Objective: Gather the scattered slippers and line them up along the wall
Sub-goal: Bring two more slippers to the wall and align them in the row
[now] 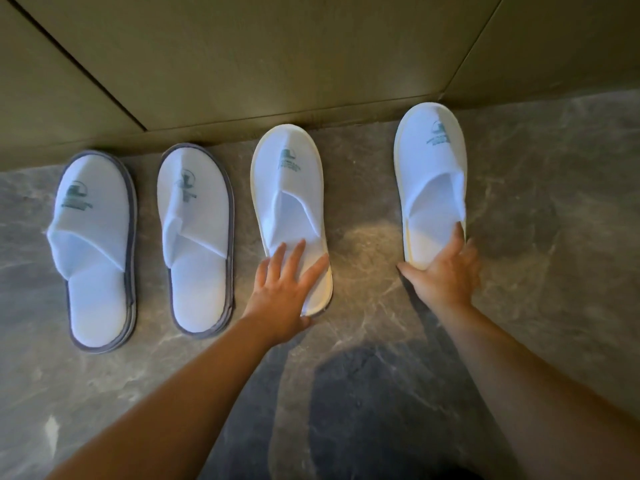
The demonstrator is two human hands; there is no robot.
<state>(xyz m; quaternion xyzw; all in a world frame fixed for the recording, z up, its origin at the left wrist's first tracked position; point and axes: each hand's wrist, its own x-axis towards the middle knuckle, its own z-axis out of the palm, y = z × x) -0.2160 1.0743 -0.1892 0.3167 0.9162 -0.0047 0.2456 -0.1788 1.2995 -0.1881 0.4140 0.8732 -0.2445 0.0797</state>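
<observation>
Slippers are basically all at the wall now, four white ones sitting toes-in on the grey marble floor. The two grey-trimmed slippers on the left look done, parked side by side and pretty parallel. The two cream-trimmed ones are what's being fiddled with. The left hand lies flat and open on the heel of the third slipper, fingers spread, pressing rather than gripping. The right hand is cupped around the heel of the fourth slipper, thumb out to one side, fingers up the other edge, so a loose hold.

What's left, I'd say: that fourth one sits well apart from its partner, with a much bigger gap than the grey pair has, so it probably wants sliding left to match the spacing. No other stray slippers in view.

Each toe has a small green logo with lines of text under it, but it's too blurry to read.
</observation>
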